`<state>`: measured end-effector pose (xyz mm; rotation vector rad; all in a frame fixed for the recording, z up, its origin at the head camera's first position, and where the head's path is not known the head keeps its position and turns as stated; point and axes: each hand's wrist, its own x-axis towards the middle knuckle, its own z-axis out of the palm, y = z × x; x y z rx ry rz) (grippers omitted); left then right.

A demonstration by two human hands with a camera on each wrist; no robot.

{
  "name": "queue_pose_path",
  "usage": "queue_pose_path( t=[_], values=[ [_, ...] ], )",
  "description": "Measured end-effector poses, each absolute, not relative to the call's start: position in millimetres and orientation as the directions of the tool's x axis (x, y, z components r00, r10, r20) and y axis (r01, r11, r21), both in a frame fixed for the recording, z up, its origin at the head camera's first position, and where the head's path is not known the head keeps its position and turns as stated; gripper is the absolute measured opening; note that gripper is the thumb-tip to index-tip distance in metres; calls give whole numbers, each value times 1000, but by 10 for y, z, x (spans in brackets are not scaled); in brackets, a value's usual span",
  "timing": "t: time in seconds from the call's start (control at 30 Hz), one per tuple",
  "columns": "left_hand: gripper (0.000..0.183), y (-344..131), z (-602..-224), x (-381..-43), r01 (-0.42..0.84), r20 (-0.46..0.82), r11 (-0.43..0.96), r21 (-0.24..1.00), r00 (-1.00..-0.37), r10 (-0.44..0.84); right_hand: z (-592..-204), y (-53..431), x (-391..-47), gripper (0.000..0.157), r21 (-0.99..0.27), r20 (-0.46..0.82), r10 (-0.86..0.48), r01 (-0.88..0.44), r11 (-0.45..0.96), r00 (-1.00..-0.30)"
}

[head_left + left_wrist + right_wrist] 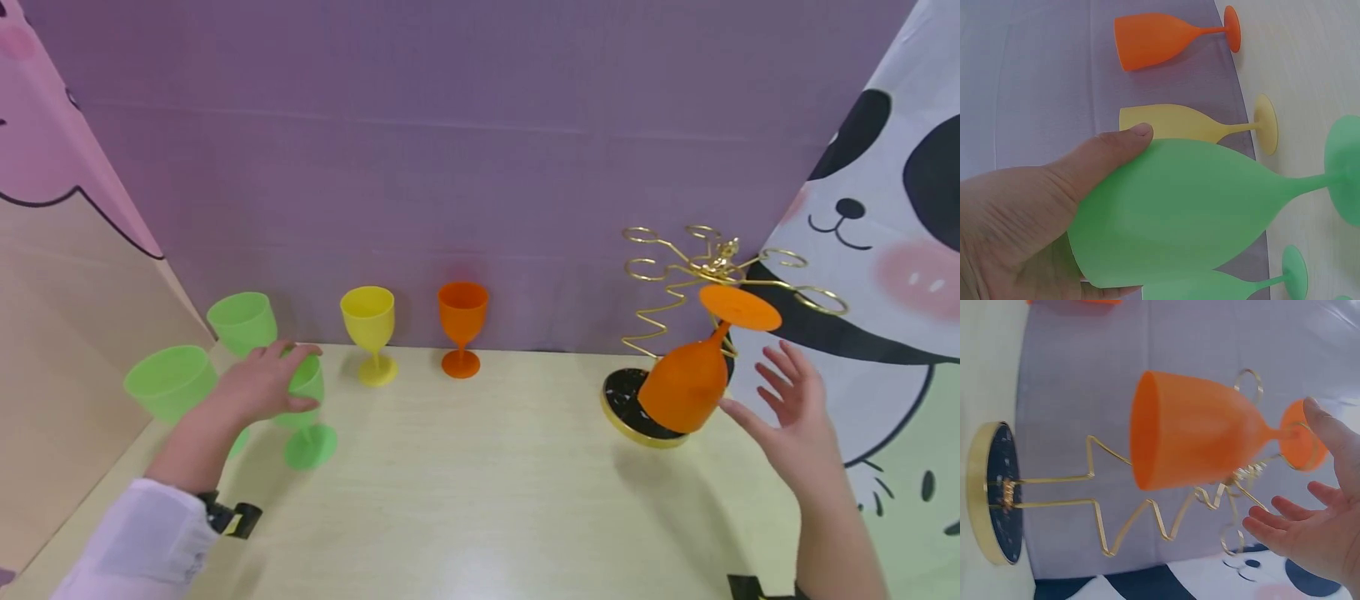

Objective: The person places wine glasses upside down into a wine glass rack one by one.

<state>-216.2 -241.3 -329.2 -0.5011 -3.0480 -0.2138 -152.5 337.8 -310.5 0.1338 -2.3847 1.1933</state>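
My left hand (258, 383) holds a green plastic goblet (1179, 206) from above by its bowl, thumb along one side and the other fingers mostly hidden behind it. The goblet's foot points down towards the table. On the right, an orange goblet (686, 383) hangs upside down and tilted at a gold wire stemware rack (716, 267), its round foot uppermost and its stem overlapping a ring in the right wrist view. My right hand (798, 408) is beside this goblet with fingers spread and nothing in its grasp.
Two more green goblets (242, 325) stand at the left. A yellow goblet (369, 321) and another orange goblet (462, 312) stand upright along the back edge. The rack's round black base (626, 400) rests on the pale table (465, 483). Purple cloth (480, 167) backs the table.
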Motion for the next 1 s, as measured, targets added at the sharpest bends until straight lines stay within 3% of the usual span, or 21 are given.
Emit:
queue_pose_path(
  t=[0.3,0.43,0.57,0.77,1.0],
  values=[
    [75,-2396,-3258,-2151,308,44,943,130,-952,304,-2884,3381,-1283,86,-789,523,395,-254,559,-755],
    [75,-2389,-3251,-2148,305,38,942,139,-952,302,-2661,3402,-1295,80,-729,623,375,-338,595,-686],
    [75,-2388,-3252,-2149,306,36,941,144,-952,304,-2379,3433,-1391,73,-640,686,293,-361,679,-666],
    [75,-2390,-3253,-2152,310,35,940,145,-951,308,-1944,3520,-1636,71,-536,669,157,-325,779,-726],
    [75,-2391,-3254,-2166,301,29,942,147,-954,300,-1538,3540,-1969,77,-375,511,23,-198,906,-859]
  ],
)
